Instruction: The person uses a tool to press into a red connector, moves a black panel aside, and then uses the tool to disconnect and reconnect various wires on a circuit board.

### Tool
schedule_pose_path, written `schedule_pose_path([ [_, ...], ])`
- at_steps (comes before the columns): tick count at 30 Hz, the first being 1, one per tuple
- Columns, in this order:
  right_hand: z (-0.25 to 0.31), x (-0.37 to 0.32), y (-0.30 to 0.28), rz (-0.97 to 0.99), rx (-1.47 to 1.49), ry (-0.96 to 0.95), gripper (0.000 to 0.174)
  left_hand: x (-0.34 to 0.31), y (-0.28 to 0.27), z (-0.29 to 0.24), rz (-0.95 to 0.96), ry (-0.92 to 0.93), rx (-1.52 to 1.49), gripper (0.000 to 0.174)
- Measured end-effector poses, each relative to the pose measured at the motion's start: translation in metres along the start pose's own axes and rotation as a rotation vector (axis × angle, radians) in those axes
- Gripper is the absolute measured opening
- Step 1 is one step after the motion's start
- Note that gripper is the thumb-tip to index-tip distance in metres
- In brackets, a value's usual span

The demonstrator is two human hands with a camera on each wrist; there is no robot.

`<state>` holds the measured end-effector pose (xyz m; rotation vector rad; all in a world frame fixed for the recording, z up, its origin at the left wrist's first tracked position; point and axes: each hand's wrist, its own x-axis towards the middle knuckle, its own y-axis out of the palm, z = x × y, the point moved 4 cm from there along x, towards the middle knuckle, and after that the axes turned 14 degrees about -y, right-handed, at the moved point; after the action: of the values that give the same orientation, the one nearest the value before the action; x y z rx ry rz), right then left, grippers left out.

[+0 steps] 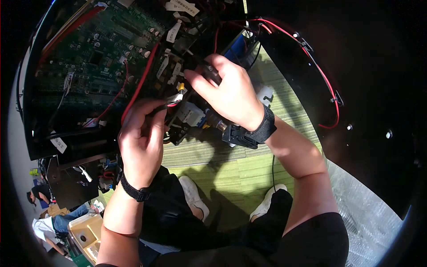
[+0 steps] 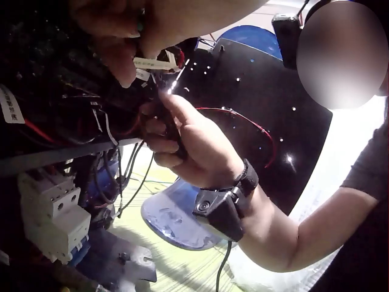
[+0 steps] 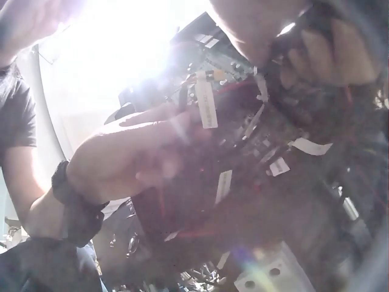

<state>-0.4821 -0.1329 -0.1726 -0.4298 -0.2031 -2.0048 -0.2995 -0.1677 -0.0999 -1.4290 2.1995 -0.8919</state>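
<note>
In the head view my left hand point(image 1: 142, 135) pinches a thin cable with a white label and a yellow connector point(image 1: 181, 86) at its end. The right wrist view shows that long white label point(image 3: 206, 104) beside the fingers of my left hand point(image 3: 130, 152). My right hand point(image 1: 233, 91) grips a dark-handled tool point(image 1: 212, 74), held just above and to the right of the connector. From the left wrist view, my right hand point(image 2: 200, 143) has its fingers curled round the dark handle, with a bright glint near its upper end. I cannot tell the tool's exact kind.
A green circuit board point(image 1: 102, 49) fills the upper left, crossed by a thick red cable point(image 1: 144, 82). Labelled wires crowd around both hands. A white breaker block point(image 2: 55, 213) sits low in the left wrist view. A black panel point(image 1: 356, 58) with red wire stands right. Two people appear far lower left.
</note>
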Motion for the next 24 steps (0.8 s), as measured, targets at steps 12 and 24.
schedule_pose_path([
  [12,-0.006,-0.01,0.011,0.139,-0.296,-0.171,0.02,-0.013,-0.009,0.001,0.085,-0.12,-0.313,0.013],
  [24,-0.009,-0.007,0.022,-0.025,-0.322,-0.268,0.016,-0.016,-0.009,0.005,0.163,-0.182,-0.318,0.006],
])
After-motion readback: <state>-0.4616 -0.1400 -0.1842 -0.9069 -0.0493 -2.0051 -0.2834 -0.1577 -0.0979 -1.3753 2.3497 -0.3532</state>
